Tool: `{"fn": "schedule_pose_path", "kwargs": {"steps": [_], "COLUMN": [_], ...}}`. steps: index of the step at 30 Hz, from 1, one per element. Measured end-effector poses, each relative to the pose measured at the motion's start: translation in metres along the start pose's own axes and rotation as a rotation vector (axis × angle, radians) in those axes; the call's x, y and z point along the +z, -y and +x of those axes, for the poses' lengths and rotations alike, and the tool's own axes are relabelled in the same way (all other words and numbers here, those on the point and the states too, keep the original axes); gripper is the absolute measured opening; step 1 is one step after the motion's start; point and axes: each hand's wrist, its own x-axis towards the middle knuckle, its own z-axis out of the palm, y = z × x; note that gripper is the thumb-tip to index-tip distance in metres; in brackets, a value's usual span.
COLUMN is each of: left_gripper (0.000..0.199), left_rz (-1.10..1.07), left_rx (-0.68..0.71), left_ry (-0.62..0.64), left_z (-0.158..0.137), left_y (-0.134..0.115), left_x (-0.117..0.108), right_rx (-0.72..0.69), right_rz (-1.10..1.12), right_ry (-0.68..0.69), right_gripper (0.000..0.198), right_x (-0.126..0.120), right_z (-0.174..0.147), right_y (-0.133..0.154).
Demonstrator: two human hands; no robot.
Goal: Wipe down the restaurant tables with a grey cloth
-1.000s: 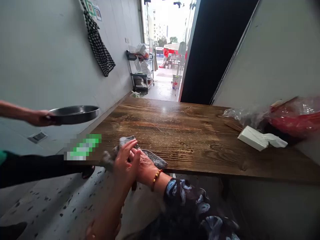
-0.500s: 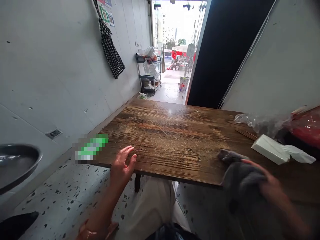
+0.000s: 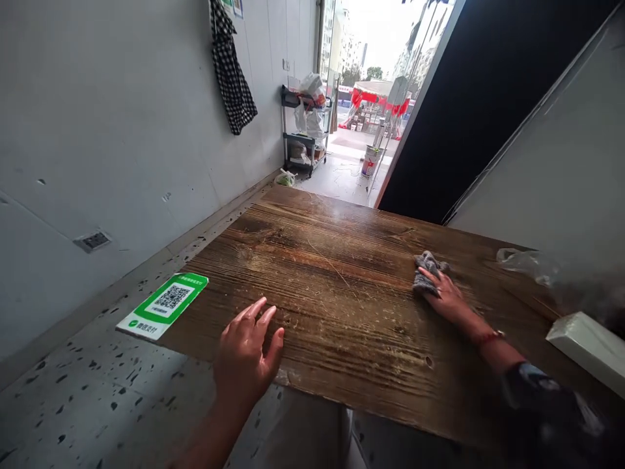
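Head view: right hand [image 3: 446, 299] laid over the grey cloth [image 3: 427, 262] on the table [image 3: 332, 319], its grip indeterminate; left hand [image 3: 247, 355] loosely spread, holding nothing visible. Wiping appears partway, pale flecks or scratches remaining between the hands. Front edge lies beneath the left wrist; wood extends beyond both hands, with a green-and-white sign [image 3: 170, 303] left of the left hand, a white pack [image 3: 586, 345] right of the right.

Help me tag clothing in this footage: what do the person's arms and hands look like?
Right hand: ungloved, with a reddish bracelet and a dark sleeve patterned in pale blue. Left hand: ungloved, no sleeve on the visible forearm.
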Motion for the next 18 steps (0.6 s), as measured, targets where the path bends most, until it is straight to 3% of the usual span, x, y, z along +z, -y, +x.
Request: {"fn": "schedule_pose_path", "kwargs": {"steps": [5,9,11,14,16,18], "left_gripper": [0.043,0.051,0.055,0.062,0.068,0.071], "left_rz": [-0.020,-0.014,-0.010,0.002,0.008,0.000], "left_rx": [-0.011,-0.042,-0.054,-0.076,-0.084,-0.072], "left_ry": [0.015,0.034,0.034,0.021,0.004,-0.029], "left_z": [-0.003,-0.008,-0.009,-0.009,-0.009,-0.010], "left_y": [0.006,0.007,0.006,0.004,0.003,0.004], "left_x": [0.000,0.000,-0.002,-0.004,-0.005,-0.005], "right_rx": [-0.041,-0.206,-0.352,-0.649,-0.856,-1.038], "right_rz": [0.003,0.122,0.184,0.258,0.277,0.286], "right_ry": [0.098,0.159,0.213,0.287,0.330,0.362], "right_gripper": [0.064,0.068,0.070,0.074,0.075,0.071], "right_x": [0.031,0.061,0.067,0.060,0.048,0.034], "right_z": [0.113,0.143,0.128,0.076,0.032,-0.011], "right_y": [0.087,0.193,0.254,0.332,0.364,0.378]}}
